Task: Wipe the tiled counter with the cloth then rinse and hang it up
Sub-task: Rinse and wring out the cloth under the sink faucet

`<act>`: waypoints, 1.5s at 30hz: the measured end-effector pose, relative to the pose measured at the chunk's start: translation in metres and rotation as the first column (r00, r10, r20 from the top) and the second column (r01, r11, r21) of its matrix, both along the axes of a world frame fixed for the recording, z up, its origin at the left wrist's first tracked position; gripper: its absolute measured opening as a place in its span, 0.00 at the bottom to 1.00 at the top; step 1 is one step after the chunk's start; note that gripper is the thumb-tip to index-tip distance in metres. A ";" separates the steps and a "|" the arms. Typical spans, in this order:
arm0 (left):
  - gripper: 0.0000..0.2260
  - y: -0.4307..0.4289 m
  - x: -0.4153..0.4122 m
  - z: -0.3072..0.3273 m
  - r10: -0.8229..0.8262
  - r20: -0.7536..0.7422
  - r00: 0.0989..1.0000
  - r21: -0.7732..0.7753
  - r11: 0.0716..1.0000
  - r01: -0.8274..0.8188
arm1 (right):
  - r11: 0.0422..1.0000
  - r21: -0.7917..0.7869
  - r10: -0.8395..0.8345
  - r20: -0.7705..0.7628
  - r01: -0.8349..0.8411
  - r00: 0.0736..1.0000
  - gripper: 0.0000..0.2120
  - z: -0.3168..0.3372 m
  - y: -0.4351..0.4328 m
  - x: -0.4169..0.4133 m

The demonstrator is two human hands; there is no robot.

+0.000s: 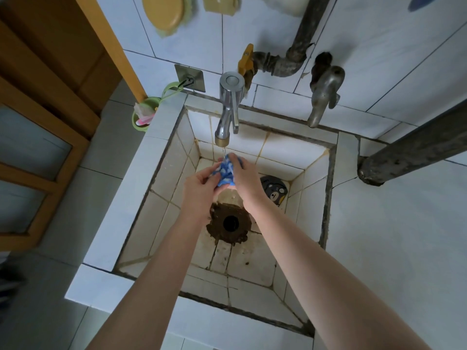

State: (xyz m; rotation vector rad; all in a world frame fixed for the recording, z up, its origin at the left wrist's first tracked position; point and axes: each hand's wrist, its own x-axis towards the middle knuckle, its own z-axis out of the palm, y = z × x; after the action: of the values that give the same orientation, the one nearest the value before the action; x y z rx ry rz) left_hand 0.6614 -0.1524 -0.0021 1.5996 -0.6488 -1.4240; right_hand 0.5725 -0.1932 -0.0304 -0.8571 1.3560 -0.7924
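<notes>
Here the person is rinsing the small blue cloth with white spots [227,170], which is bunched up directly under the chrome tap [228,107], above the deep white-tiled sink [161,170]. A thin stream of water [223,150] is falling from the spout of the tap onto the top of the bundle. Both hands are pressed together around the cloth: the left hand [199,188] is pinching its lower edge, and the right hand [246,176] is wrapping over its far side, fingers closed on the fabric.

To do this step well, the cloth probably wants opening out and turning under the tap, so that water is reaching the inner folds and not only the crown. Kneading and squeezing between the palms should be pushing the dirt out; the runoff ought to be falling toward the dark stained drain hole [230,222] below the tap. A firm wring over the sink, before lifting away, would likely be keeping drips off the white-tiled worktop [394,236] right of the tap.
</notes>
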 end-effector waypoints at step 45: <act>0.12 -0.033 0.003 -0.027 0.129 0.015 0.991 0.125 0.984 -0.130 | 0.988 -0.149 -0.056 -0.087 0.042 0.995 0.05 -0.001 -0.001 -0.010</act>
State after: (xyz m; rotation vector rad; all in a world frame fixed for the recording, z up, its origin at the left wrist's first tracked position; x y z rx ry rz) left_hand 0.6640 -0.1855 -0.0289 1.7127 -0.4570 -1.3866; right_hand 0.5628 -0.1943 -0.0314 -0.9882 1.4163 -0.9093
